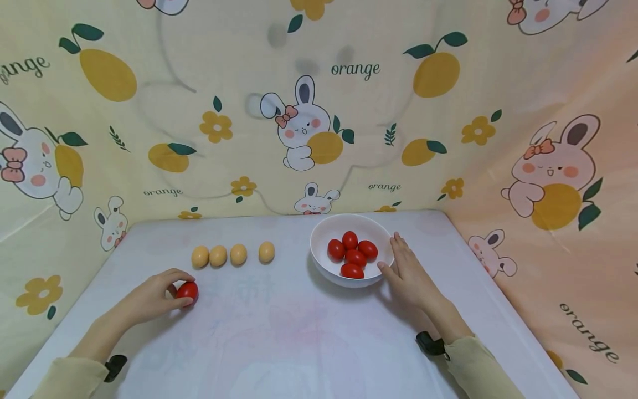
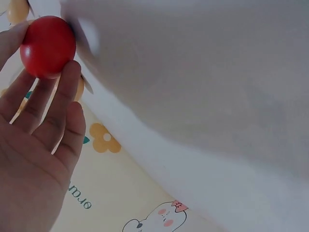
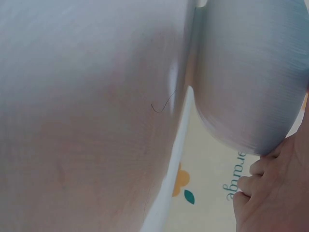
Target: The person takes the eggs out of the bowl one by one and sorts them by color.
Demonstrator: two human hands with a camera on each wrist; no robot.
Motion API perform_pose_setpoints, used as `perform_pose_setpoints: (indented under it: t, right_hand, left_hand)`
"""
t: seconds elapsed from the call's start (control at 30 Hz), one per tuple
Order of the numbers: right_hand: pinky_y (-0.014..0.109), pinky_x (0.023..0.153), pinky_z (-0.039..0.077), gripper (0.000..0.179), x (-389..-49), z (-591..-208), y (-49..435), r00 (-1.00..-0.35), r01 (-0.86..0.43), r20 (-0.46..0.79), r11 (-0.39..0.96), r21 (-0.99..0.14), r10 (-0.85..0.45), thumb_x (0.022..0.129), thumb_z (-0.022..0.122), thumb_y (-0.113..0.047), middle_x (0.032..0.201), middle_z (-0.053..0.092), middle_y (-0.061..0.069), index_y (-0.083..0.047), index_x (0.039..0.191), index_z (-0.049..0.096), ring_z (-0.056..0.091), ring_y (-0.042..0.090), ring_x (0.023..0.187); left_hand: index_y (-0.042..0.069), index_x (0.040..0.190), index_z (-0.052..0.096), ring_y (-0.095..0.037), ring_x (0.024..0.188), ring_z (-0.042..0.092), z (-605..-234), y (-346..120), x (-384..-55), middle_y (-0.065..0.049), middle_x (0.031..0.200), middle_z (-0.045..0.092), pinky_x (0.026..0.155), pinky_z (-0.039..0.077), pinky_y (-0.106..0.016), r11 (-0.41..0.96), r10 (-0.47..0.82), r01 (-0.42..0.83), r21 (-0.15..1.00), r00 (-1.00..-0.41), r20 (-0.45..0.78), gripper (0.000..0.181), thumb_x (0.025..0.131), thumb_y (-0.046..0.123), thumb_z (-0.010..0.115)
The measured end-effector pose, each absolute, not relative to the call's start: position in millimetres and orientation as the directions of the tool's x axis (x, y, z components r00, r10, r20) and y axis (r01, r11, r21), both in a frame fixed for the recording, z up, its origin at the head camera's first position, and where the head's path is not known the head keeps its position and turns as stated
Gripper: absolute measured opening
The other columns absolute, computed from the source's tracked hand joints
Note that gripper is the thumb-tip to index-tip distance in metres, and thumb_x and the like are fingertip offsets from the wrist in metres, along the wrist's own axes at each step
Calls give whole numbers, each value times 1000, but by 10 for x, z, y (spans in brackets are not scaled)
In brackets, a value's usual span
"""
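Observation:
My left hand [image 1: 158, 296] pinches a glossy red egg [image 1: 188, 293] between thumb and fingers, low over the left part of the table. The left wrist view shows the same red egg [image 2: 48, 47] at the fingertips. My right hand [image 1: 411, 271] lies along the right side of a white bowl [image 1: 327, 270], fingers straight and thumb at the rim. Inside the bowl are several red eggs [image 1: 355, 258]. In the right wrist view the fingers touch the outer wall of the bowl [image 3: 251, 72].
Several tan eggs [image 1: 217, 256] stand in a row beyond the left hand, the rightmost tan egg [image 1: 266, 252] set a little apart. A white cover lies over the table [image 1: 279, 343]. Printed cloth [image 1: 224, 72] with rabbits and oranges hangs behind and along both sides.

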State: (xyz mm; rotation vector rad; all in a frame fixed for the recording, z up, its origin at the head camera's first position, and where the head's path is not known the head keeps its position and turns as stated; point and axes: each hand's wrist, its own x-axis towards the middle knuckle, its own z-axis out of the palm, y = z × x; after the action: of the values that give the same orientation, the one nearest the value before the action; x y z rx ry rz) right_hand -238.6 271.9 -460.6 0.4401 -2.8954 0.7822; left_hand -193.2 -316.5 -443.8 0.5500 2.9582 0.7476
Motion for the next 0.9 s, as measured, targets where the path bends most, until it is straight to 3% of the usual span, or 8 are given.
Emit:
perform_pose_setpoints:
  t: [0.3, 0.7, 0.9]
  right_hand:
    - [63, 124, 17, 86, -2384, -4605, 2715, -946, -321, 206, 822, -471, -251, 106, 52, -50, 173, 9, 19, 3, 164, 16, 10, 42, 158]
    - [61, 125, 16, 87, -2374, -4617, 2714, -951, -306, 181, 828, -469, -249, 106, 51, -50, 174, 7, 17, 2, 164, 14, 8, 40, 159]
    - [61, 125, 16, 87, -2379, -4605, 2715, -954, -300, 174, 830, -471, -246, 106, 51, -51, 174, 6, 16, 2, 165, 14, 7, 38, 160]
  left_hand:
    - [5, 124, 70, -14, 90, 61, -4454, -3189, -1922, -5, 114, 70, 76, 56, -34, 820, 349, 334, 465, -936, 57, 45, 86, 22, 86]
    - [3, 125, 69, -30, 102, 65, -4443, -3167, -1912, -17, 124, 67, 85, 59, -51, 831, 335, 329, 448, -940, 68, 49, 85, 25, 87]
    - [4, 128, 69, -31, 105, 66, -4416, -3102, -1924, -14, 125, 68, 90, 56, -55, 835, 336, 364, 414, -931, 141, 48, 86, 21, 86]
